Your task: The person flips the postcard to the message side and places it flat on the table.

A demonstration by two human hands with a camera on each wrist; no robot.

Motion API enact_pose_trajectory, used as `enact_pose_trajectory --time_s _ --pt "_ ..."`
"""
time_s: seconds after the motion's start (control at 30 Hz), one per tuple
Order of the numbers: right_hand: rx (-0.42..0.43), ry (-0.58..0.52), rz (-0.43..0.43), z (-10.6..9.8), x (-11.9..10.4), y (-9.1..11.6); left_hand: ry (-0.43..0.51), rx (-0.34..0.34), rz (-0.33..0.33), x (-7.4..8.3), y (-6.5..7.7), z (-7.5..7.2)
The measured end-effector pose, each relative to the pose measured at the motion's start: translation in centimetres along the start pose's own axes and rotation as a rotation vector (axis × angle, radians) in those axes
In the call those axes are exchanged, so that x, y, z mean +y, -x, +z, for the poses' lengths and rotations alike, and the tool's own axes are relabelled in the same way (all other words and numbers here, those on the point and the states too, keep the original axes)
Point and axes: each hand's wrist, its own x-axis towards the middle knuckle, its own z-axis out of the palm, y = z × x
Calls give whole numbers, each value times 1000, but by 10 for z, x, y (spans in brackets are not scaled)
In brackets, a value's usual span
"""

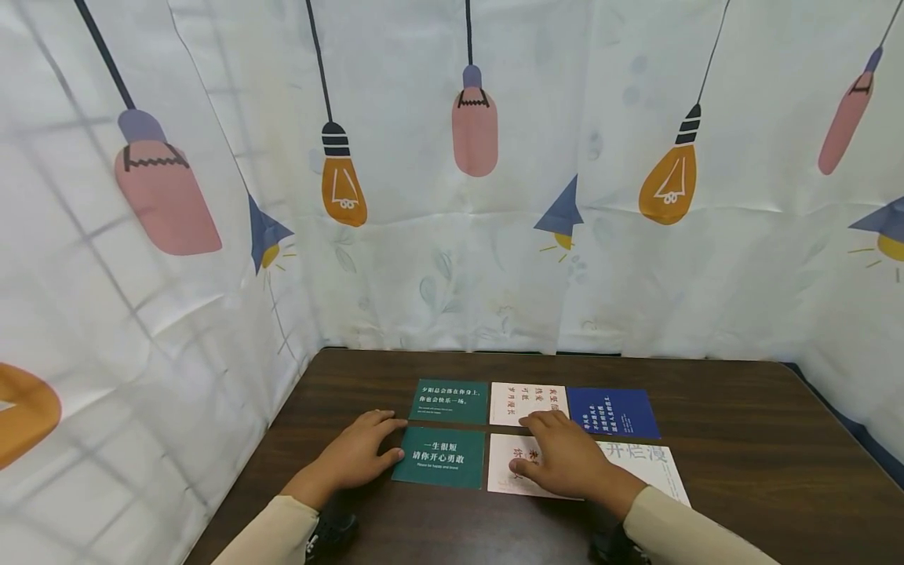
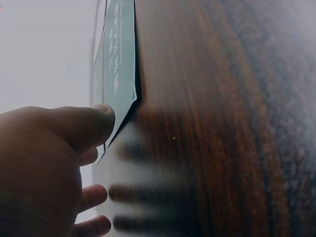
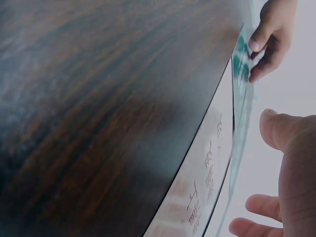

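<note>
My left hand [image 1: 356,453] lies at the left edges of two green cards, its fingers loosely extended. White writing covers the upper green card [image 1: 449,402] and the lower green card [image 1: 441,457]. In the left wrist view, the thumb [image 2: 96,123] is at a corner of a green card [image 2: 121,59]. My right hand [image 1: 568,455] hovers over or rests on the lower pinkish card [image 1: 500,475], hiding part of it; contact is unclear. Its fingers are spread. Behind it are an upper pinkish card [image 1: 519,400] and a blue card [image 1: 613,412]. A white card [image 1: 653,471] is partly under the forearm.
The cards lie in two rows on a dark wood-grain table [image 1: 763,439]. White curtains [image 1: 424,275] printed with lamps hang behind the table and along its sides. A black device [image 1: 335,534] is at the left wrist, another [image 1: 614,545] at the right.
</note>
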Motion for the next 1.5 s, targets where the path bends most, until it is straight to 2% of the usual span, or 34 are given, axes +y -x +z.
enact_pose_trajectory --time_s 0.37,0.83,1.5 --pt "-23 -52 -13 2 -7 -5 17 4 7 1 0 -1" --pt "-23 -37 -24 6 -15 -12 11 -3 -1 0 -1 0" --pt "-79 -42 -54 8 -34 -22 25 -10 -2 1 -2 -2"
